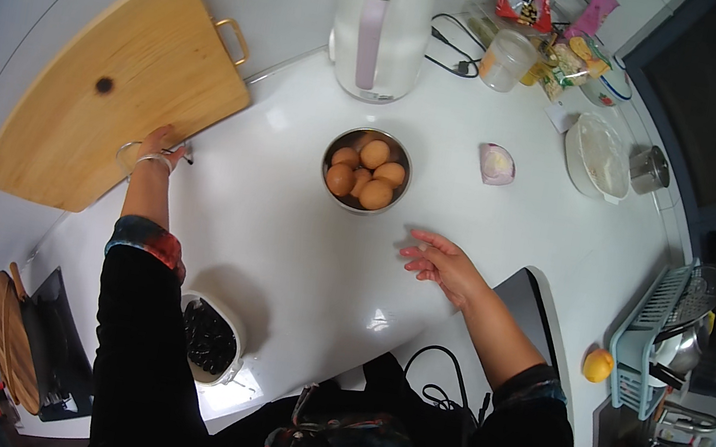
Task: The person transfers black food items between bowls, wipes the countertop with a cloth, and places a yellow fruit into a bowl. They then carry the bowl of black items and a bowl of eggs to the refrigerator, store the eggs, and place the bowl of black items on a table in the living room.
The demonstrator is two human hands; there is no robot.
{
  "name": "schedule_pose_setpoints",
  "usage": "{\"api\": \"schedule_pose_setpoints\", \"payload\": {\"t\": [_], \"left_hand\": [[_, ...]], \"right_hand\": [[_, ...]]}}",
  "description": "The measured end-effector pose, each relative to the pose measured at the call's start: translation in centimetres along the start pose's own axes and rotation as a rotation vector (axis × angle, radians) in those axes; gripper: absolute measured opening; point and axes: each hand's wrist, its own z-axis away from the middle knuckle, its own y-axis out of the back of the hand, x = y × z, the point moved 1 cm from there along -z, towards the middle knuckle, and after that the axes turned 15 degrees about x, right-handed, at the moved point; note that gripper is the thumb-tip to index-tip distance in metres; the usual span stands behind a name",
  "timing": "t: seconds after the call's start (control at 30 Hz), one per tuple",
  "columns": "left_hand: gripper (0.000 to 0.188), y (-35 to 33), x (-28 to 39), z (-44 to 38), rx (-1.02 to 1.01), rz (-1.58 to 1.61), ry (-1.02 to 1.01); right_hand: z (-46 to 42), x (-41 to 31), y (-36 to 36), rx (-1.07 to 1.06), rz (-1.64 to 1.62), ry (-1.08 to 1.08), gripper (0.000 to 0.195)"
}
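Note:
My left hand [160, 146] is at the lower edge of a wooden cutting board [141, 84], which leans on the tiled wall. A wire stand [127, 153] shows around that hand; whether the fingers grip the stand or the board is hidden. Above the white countertop [285, 240], my right hand [443, 265] holds nothing, its fingers spread. Ahead of it stands a round metal bowl [360, 210] with several brown eggs [376, 194]. To the bowl's right lies a cut piece of red onion [498, 165].
A white electric blender [385, 31] stands behind the bowl. Near my left forearm is a white container [237, 355] with dark contents. At right are a plastic bowl [595, 156], a blue dish rack [635, 345] and a yellow fruit [598, 365]. A black cable [450, 352] hangs by my right arm.

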Motion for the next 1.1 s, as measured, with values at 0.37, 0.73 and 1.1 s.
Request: {"api": "schedule_pose_setpoints", "payload": {"t": [0.37, 0.73, 1.1], "left_hand": [[0.049, -0.1, -0.1, 0.3, -0.019, 0.024, -0.004], [0.033, 0.2, -1.1, -2.5, -0.072, 0.033, -0.014], [0.022, 0.4, -2.9, -3.1, 0.080, 0.212, 0.028]], "right_hand": [[-3.0, -2.2, 1.6, 0.099, 0.019, 0.166, 0.031], [-5.9, -8.0, 9.1, 1.155, 1.029, 1.195, 0.056], [-10.7, -7.0, 11.3, 0.933, 0.771, 0.851, 0.062]]}}
